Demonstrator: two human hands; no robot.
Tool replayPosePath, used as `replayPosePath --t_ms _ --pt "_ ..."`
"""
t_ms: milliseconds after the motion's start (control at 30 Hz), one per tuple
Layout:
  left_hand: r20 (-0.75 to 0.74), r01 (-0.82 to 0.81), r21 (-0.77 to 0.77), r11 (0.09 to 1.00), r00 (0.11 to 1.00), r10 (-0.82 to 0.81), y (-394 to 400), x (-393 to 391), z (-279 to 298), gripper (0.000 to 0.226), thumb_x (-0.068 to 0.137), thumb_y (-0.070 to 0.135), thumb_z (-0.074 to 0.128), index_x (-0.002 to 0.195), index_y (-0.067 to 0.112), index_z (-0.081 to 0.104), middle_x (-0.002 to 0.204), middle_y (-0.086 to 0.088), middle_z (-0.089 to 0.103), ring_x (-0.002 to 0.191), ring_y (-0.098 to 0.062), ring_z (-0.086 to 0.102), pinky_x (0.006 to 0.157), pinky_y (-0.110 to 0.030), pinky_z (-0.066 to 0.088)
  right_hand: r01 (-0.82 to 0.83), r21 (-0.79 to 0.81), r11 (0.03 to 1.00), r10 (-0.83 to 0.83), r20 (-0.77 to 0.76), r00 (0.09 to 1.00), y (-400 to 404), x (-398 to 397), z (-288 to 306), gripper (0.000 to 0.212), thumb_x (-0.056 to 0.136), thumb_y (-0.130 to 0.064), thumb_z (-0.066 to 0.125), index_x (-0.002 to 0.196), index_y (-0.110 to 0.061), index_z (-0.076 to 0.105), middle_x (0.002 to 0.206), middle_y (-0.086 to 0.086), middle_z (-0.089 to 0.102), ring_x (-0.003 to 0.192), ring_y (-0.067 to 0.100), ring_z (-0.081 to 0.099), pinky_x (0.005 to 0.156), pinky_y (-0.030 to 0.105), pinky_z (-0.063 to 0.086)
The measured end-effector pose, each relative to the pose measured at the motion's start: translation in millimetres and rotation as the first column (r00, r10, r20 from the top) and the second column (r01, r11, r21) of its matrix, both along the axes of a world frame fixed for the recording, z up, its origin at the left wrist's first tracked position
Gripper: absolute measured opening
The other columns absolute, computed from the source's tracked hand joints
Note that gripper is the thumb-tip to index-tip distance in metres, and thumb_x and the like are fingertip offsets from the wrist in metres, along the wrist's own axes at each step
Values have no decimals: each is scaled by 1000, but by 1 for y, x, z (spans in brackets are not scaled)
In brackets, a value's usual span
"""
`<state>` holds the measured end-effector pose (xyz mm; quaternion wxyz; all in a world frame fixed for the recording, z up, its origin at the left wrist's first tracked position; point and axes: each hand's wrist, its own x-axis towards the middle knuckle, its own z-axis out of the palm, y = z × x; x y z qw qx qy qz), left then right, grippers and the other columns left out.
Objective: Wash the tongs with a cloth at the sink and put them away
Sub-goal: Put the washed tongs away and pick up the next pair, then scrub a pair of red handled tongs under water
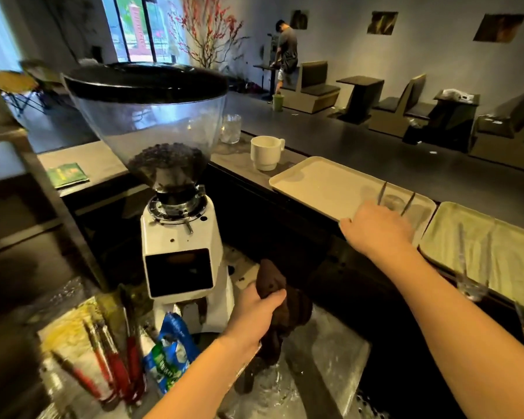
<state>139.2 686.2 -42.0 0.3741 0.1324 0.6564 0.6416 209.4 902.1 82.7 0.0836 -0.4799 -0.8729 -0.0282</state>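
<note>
Over the tray (315, 182), I see my right hand (375, 229) gripping one tongs (395, 201), two tips pointing away, seemingly spread; left hand (256, 317) clenches one cloth (288, 306).

My right hand (375, 229) covers the joined end of the tongs (409, 204), so only the two thin arms show, and they are blurred. My left fingers (274, 296) hide the middle of the brown cloth (280, 300). The sink (330, 358) is cut by the lower edge and partly hidden under my arms. The glasses (469, 285) at the right are smeared by motion. The red-handled tools (115, 367) at bottom left are too blurred to identify. The text on the blue packet (170, 352) is unreadable.
</note>
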Motion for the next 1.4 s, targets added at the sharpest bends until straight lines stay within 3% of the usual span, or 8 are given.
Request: replayPosePath --t_ms 200,367,533,700,800,1100,1300,1400 --pt "79 -102 13 995 992 101 -75 -16 1 15 92 16 67 107 15 71 108 -13 76 102 -29 72 96 -44 55 -418 -484 769 347 -232 909 -114 -24 -22 22 91 -36 56 91 -14 62 90 8 67 83 27 63 62 30 43" --pt "72 -179 13 984 981 178 -159 -28 -5 7 93 12 64 96 12 71 99 -15 76 97 -32 72 91 -44 54 -586 -615 527 385 -443 810 -212 -56 -60 21 85 -26 57 69 -14 54 49 -6 58 45 6 50 48 26 38" --pt "98 -378 -34 925 920 379 -234 -43 -24 9 92 8 65 98 5 71 95 -19 71 91 -30 66 86 -42 49 -651 -671 355 434 -499 750 -286 -98 -104 16 82 -21 58 68 -17 52 54 -1 59 44 10 51 52 30 42" --pt "152 -605 -138 784 770 620 -291 -67 -57 7 90 -1 65 88 6 69 83 -17 69 75 -30 66 77 -39 54 -614 -680 401 542 -364 757 -336 -146 -163 13 82 -22 56 70 -20 53 65 1 61 71 30 66 52 32 43" --pt "169 -637 -204 743 725 668 -315 -78 -76 10 90 5 66 99 0 65 78 -19 70 64 -32 70 60 -40 59 -572 -679 460 654 -177 735 -357 -175 -208 14 87 -20 59 96 -10 63 99 17 66 101 38 63 74 36 47" --pt "156 -671 -304 677 666 730 -349 -97 -122 9 92 6 63 102 4 63 79 -11 67 53 -15 70 45 -25 52 -477 -574 666 688 224 691 -387 -203 -268 55 82 -43 74 124 -10 61 152 23 24 135 39 34 106 44 42" --pt "226 -646 -294 705 669 708 -347 -102 -125 5 94 6 61 89 4 60 57 -1 70 52 -14 70 45 -24 53 -438 -579 688 627 170 760 -394 -204 -258 43 92 -36 63 126 -10 58 140 20 36 127 35 39 101 41 45" --pt "247 -663 -278 695 650 719 -343 -106 -115 21 90 14 68 106 1 67 91 -16 73 85 -31 73 76 -39 59 -516 -560 648 635 23 772 -390 -202 -250 39 98 -34 50 126 -7 54 127 21 47 116 37 49 94 40 46"
